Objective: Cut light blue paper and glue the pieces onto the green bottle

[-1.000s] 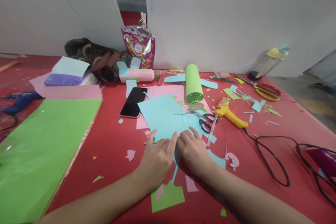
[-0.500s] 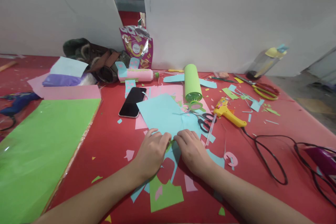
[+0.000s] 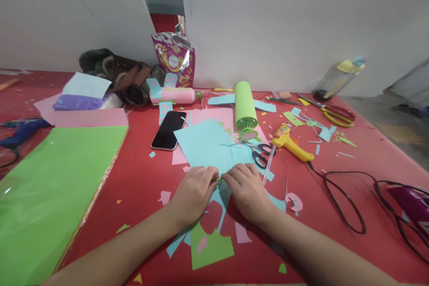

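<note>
Between my fingertips, over the near edge of a light blue paper sheet (image 3: 204,140), is a small green paper piece (image 3: 218,178), mostly hidden by the fingers. My left hand (image 3: 197,190) pinches its left end. From the other side my right hand (image 3: 246,187) has its fingers closed at the right end. Beneath the hands lie blue paper offcuts, and a green paper scrap (image 3: 212,250) rests nearer me. Beyond them a bottle wrapped in green paper (image 3: 244,103) lies with blue paper wings (image 3: 221,99) at its sides. Black-handled scissors (image 3: 261,154) lie right of the blue sheet.
A yellow glue gun (image 3: 295,145) with a looping black cord (image 3: 348,174) sits to the right. A phone (image 3: 169,130), a pink-wrapped bottle (image 3: 176,95) and a snack bag (image 3: 176,60) stand farther back. Green sheets (image 3: 63,178) cover the left. Red-and-yellow-handled scissors (image 3: 338,116) lie back right.
My left hand has turned slightly, its fingers now curled closer together around the green piece. The right hand has shifted only a little. Other things stay where they were.
</note>
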The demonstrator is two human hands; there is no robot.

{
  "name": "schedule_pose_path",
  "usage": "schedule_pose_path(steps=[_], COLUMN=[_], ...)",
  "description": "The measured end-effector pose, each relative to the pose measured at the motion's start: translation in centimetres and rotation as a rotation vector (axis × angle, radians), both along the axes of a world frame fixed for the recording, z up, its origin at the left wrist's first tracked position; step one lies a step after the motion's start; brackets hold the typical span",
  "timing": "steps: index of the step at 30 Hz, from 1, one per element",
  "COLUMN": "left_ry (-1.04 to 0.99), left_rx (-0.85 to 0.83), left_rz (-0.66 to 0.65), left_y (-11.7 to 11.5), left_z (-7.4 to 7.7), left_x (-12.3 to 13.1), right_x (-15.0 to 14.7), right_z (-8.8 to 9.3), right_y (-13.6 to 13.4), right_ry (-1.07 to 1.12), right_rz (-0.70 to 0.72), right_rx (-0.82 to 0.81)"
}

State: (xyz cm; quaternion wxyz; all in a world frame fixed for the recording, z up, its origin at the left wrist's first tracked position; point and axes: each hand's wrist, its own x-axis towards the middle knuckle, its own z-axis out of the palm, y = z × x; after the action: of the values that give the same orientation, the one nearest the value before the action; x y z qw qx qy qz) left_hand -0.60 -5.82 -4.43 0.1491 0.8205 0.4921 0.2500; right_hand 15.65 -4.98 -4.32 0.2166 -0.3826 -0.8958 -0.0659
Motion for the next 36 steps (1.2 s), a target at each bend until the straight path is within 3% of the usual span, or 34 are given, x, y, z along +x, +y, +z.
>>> schedule_pose_path(steps=[4, 12, 19, 22, 28, 32, 36], left_ry=[-0.009, 0.152, 0.105, -0.05, -0.507, -0.808, -1.006], left_rx=[0.001, 0.231, 0.19, 0.066, -0.458, -0.668, -0.814], left_rz=[-0.037, -0.089, -0.083, 0.03, 0.345, 0.394, 0.422], left_y=[0.0, 0.0, 0.3, 0.9, 2.7, 3.3, 3.3], left_z=[0.0, -0.7, -0.7, 0.0, 2.4, 2.6, 1.6], left_x=[-0.1, -0.2, -0.5, -0.6, -1.6, -1.8, -1.4], right_x=[0.1, -0.1, -0.3, -0.3, 0.9, 3.9, 7.2], right_z=[0.0, -0.1, 0.2, 0.5, 1.2, 1.9, 2.4], right_y=[0.0, 0.0, -0.2, -0.3, 1.0, 2.9, 4.3], right_ry=[-0.008, 0.007, 0.104, 0.143, 0.174, 0.07, -0.075], right_rz=[-0.009, -0.006, -0.018, -0.057, -0.203, -0.492, -0.883], right_rx=[0.056, 0.099, 0.194, 0.259, 0.34, 0.274, 0.013])
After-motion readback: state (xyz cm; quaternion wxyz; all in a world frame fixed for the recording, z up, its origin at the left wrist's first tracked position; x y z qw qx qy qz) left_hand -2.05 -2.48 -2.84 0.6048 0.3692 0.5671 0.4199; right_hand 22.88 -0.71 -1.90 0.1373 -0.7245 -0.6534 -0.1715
